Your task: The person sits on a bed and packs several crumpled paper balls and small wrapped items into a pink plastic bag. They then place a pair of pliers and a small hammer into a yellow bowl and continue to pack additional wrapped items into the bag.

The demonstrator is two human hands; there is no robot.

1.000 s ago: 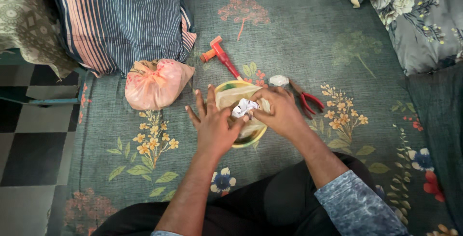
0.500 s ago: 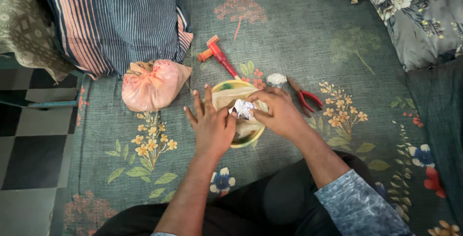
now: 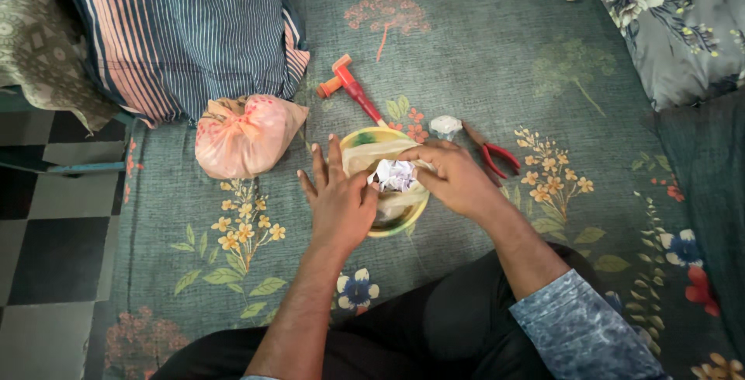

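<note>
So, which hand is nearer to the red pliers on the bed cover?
The right hand. It is over the yellow bowl, just left of the red pliers, almost touching them. The left hand is at the bowl's far side, clearly farther away.

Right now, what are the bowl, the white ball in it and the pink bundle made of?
The yellow bowl looks like smooth plastic, with a glossy rim. The white ball looks like crumpled paper, with sharp creases. The pink bundle looks like thin plastic bag film, shiny, wrinkled and knotted at the top.

Home bedroom: floral bedsheet [image 3: 481, 62], striped pillow [image 3: 178, 31].
</note>
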